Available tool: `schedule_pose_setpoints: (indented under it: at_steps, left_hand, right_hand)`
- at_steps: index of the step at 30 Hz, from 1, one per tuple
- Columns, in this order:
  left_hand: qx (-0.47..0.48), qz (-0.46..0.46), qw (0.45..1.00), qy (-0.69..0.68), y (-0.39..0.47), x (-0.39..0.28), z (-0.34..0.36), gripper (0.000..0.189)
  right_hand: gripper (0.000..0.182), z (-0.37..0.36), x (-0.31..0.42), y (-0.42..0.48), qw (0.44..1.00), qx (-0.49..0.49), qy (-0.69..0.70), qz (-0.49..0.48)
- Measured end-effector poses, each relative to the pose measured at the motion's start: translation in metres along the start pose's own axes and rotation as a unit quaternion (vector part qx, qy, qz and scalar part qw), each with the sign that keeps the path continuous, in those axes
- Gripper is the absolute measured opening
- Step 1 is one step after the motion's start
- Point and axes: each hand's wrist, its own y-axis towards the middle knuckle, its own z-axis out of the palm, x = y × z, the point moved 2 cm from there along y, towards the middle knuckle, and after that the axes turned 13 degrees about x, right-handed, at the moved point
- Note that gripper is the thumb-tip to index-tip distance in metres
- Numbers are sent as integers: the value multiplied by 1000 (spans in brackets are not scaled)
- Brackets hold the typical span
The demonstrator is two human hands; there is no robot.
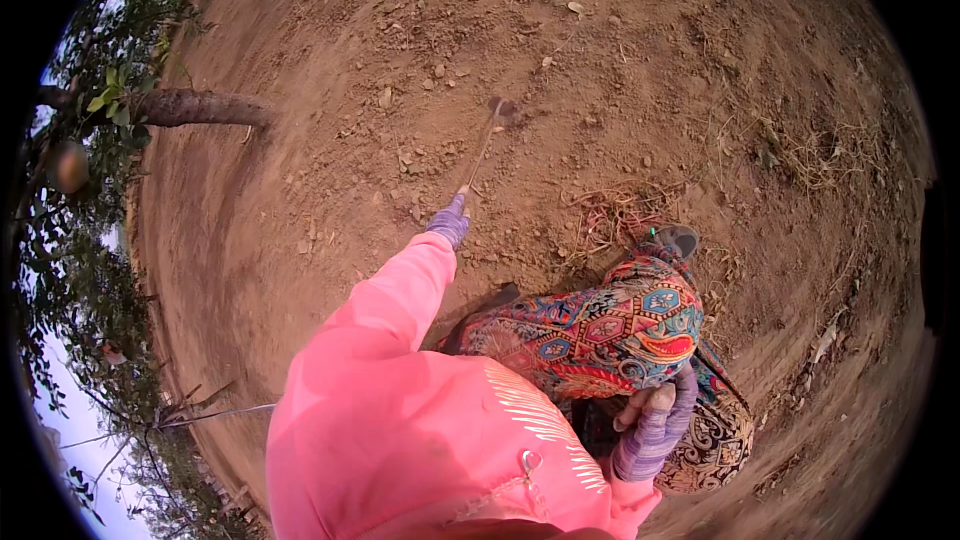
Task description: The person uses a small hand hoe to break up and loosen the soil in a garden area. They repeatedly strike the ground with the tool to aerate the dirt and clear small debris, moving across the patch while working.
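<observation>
My left hand, in a purple fingerless glove or wrap, reaches forward over the soil. It grips the thin handle of a small hand hoe. The hoe's dark blade is at the ground and blurred. My right hand, in a matching purple covering, is by my knee, against the patterned cloth over my legs. Its fingers are curled, and whether they hold anything is hidden. A small heap of pulled reddish stems lies near my grey shoe.
Brown, loose soil with clods and dry leaves surrounds me. A tree trunk rises at the left, with leafy branches and a blurred round fruit. Dry grass lies to the right. A cord runs at lower left.
</observation>
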Motion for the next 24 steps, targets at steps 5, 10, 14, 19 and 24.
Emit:
schedule_pose_setpoints:
  at_steps: [5,10,14,19,24]
  left_hand:
    - [-37,-166,985,-7,-122,201,65,56]
    - [-66,-218,916,-329,-135,140,65,57]
    - [-20,-86,902,-423,-93,-1,53,56]
    - [113,111,957,-244,-40,-139,3,53]
    - [46,247,958,-138,-20,-186,-13,50]
  right_hand:
    - [45,10,-6,4,1000,5,-5,-15]
    - [42,7,-6,6,999,31,-40,-20]
    - [43,6,-11,8,997,37,-48,-41]
    - [48,4,-11,7,997,59,-5,-57]
    - [46,5,-8,4,996,67,9,-54]
